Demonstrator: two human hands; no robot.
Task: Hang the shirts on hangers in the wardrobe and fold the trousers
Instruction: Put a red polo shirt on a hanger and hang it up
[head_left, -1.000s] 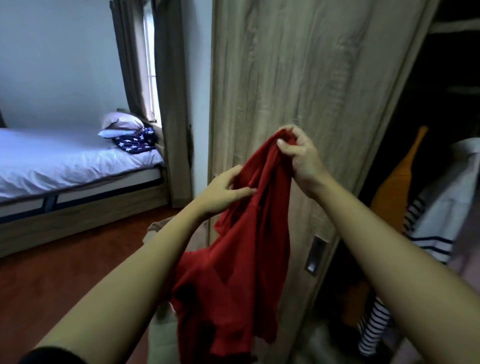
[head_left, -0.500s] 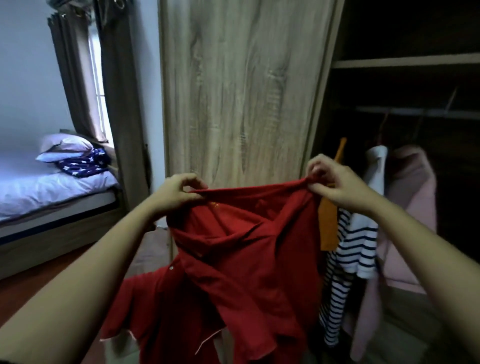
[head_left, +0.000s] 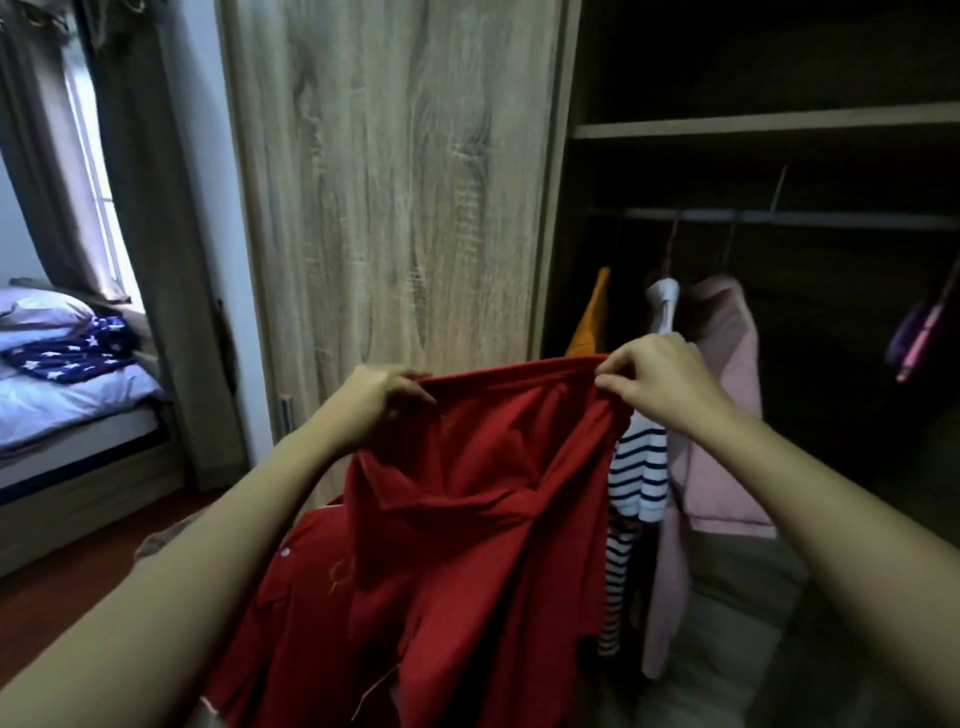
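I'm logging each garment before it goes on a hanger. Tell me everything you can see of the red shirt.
The red shirt looks like a knit polo with a collar and a small white button. No hanger shows in it. The left hand and right hand each pinch its upper edge, stretching it between them before the open wardrobe; the rest hangs crumpled, partly covering the striped shirt.
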